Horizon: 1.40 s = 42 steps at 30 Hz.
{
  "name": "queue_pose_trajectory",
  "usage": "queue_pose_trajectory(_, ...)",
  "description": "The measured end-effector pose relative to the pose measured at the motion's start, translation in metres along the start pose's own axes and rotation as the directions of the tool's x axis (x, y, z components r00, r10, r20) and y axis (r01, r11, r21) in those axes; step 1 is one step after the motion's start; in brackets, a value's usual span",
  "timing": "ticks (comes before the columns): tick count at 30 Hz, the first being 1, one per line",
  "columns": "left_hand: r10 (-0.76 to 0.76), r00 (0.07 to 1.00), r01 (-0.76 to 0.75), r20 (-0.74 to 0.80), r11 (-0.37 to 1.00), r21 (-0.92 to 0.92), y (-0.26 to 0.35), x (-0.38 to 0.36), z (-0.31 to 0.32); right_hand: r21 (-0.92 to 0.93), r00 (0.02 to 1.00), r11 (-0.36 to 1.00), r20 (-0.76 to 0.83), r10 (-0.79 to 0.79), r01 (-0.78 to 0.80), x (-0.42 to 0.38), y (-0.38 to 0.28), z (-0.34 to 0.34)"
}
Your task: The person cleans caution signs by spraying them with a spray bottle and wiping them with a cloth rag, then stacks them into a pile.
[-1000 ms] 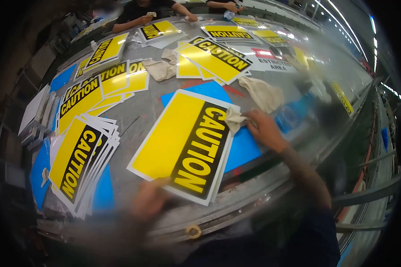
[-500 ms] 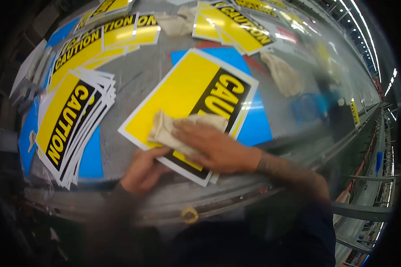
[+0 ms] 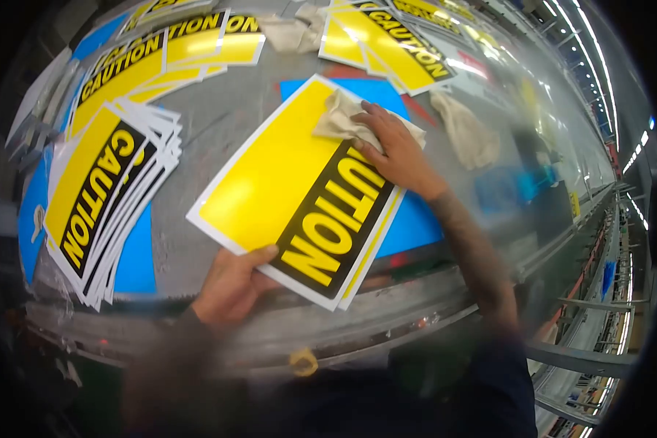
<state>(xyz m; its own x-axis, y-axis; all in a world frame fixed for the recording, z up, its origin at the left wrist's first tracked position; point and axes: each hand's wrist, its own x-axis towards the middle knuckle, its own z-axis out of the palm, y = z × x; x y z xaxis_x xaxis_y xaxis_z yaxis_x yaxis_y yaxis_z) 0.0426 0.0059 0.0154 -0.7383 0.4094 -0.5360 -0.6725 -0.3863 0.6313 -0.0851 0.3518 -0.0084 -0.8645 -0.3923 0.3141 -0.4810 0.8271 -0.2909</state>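
A yellow and black caution sign [image 3: 263,175] lies at an angle in front of me, with at least one more sign under it and a blue sheet [image 3: 420,219] beneath. My left hand [image 3: 233,285] pinches the sign's near edge, thumb on top and fingers hidden below. On the sign's far right part, my right hand [image 3: 398,146] presses a cream cloth [image 3: 336,118] flat against the surface. The cloth covers the first letters of the word. My right fingers lie over the cloth, and part of it sticks out on both sides of the hand.
To the left, a fanned stack of caution signs [image 3: 98,190] rests on another blue sheet [image 3: 139,252]. More caution signs [image 3: 128,69] lie at the back left and back right. Two other cloths, one crumpled [image 3: 292,33] and one longer [image 3: 466,131], lie on the grey table [image 3: 204,146].
My right hand has slid the cloth from the sign's near middle up to its far right part, uncovering the lower letters. My left hand keeps its hold on the near edge.
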Motion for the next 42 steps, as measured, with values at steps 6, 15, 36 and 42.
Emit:
queue_pose_trajectory(6,0.016,1.0,-0.017,-0.01,0.997,-0.074,-0.002,-0.001,0.002,0.156,0.927,0.93,0.126,-0.352,0.332,-0.042,-0.102,0.011)
queue_pose_trajectory(15,0.031,0.999,-0.031,0.009,0.999,0.015,-0.005,0.001,-0.005,-0.033,1.0,0.999,-0.007,-0.01,0.01,-0.026,-0.009,0.002)
queue_pose_trajectory(36,-0.076,0.983,0.108,0.168,0.976,-0.189,-0.012,0.008,-0.017,0.282,0.884,0.933,0.343,-0.317,0.225,-0.076,-0.175,-0.016)
queue_pose_trajectory(42,-0.045,0.996,0.056,0.077,0.989,-0.14,-0.01,0.006,-0.014,0.134,0.967,0.984,0.212,-0.141,0.114,-0.045,-0.09,-0.016)
